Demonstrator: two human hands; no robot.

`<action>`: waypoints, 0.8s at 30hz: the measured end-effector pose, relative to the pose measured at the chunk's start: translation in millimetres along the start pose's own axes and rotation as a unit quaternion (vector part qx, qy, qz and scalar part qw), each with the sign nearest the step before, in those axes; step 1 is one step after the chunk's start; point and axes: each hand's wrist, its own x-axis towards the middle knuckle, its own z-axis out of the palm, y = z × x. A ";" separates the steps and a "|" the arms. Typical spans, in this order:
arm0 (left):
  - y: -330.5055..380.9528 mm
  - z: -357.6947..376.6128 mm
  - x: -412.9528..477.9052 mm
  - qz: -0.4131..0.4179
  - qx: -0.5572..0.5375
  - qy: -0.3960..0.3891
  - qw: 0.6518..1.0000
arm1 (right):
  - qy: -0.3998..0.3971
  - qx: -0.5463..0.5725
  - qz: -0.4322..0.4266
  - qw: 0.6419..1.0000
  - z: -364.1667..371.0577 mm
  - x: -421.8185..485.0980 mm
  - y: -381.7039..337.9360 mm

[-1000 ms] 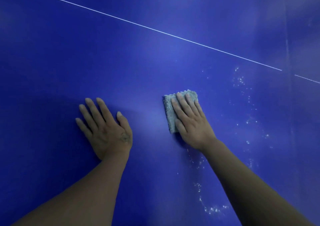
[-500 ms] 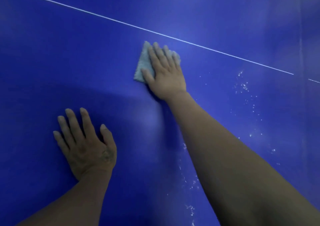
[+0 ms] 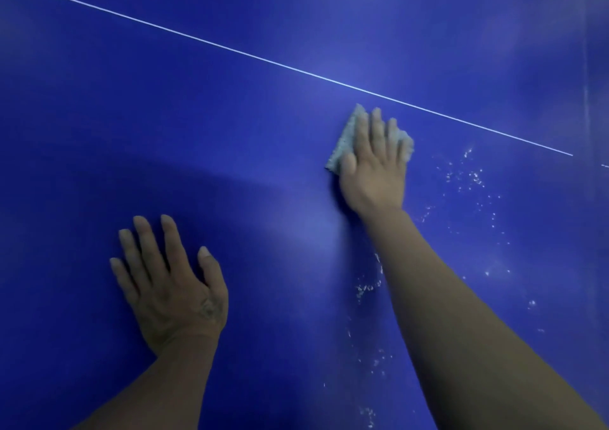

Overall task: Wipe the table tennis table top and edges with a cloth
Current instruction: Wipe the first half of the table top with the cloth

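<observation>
The right hand [image 3: 372, 172], fingers flat, is pressing the cloth [image 3: 344, 146]; narrow strokes risk missing the specks [image 3: 474, 177] to its right.

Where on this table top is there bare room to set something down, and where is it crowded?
Bare: the stretch of table top between the white line and the left hand, left of the cloth; also beyond the line. Crowded: the right hand presses the cloth near the line, with white specks right of and below it.

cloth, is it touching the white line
Apart. The head view shows a strip of bare blue table top between the cloth and the white line.
</observation>
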 end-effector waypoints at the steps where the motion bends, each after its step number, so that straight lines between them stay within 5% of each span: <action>1: -0.5 0.3 0.1 -0.002 0.004 -0.002 1.000 | 0.004 0.002 -0.017 1.000 3.9 6.6 -22.3; 4: -0.9 1.3 0.0 -0.004 0.009 -0.007 1.000 | 0.012 0.012 -0.050 0.999 11.1 27.1 -68.7; 8: -0.1 -0.4 0.7 0.000 0.009 -0.008 1.000 | 0.003 0.013 -0.085 0.996 4.1 49.5 -39.1; 14: 2.6 -4.4 -0.8 -0.002 -0.008 -0.005 1.000 | -0.002 0.037 0.048 0.998 -25.0 27.7 78.1; 19: 3.3 -5.4 0.2 -0.005 -0.011 -0.005 1.000 | -0.009 0.078 0.113 0.991 -26.2 -21.5 107.3; 24: 0.4 -2.7 -0.9 0.000 -0.007 -0.005 1.000 | -0.023 0.114 -0.065 0.991 -40.4 -52.7 142.1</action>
